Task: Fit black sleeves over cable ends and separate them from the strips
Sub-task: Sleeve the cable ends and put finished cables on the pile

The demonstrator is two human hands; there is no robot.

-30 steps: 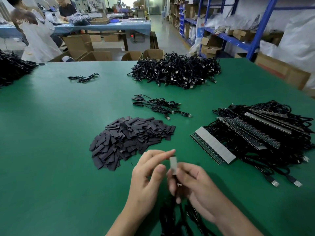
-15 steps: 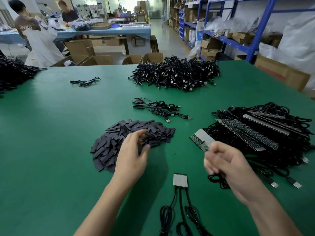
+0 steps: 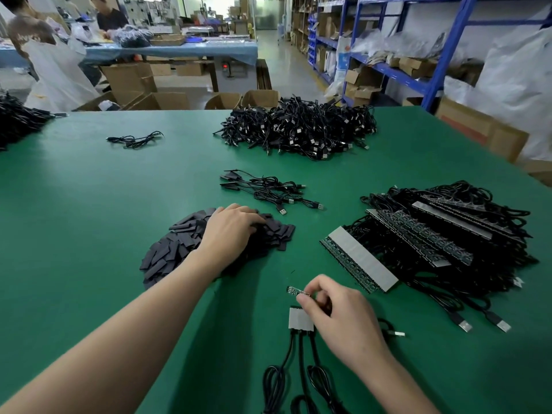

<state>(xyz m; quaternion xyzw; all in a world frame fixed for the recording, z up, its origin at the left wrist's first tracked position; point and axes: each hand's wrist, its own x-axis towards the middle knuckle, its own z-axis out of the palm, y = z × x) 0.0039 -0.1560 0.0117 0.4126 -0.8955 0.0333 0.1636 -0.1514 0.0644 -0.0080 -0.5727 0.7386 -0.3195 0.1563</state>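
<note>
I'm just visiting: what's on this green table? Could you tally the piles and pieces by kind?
Pile of black sleeves: 1
Big heaps of loose cables: 2
Small bunches of cables: 2
Heap of cables on strips: 1
Short strip with three cables: 1
Small board in the right hand: 1
Total: 8

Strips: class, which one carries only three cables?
The short grey strip beside the right hand, at the near side of the table; the other strips, farther right, are much longer.

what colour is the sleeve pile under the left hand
Black, the sleeve pile; head view shows it best.
</note>
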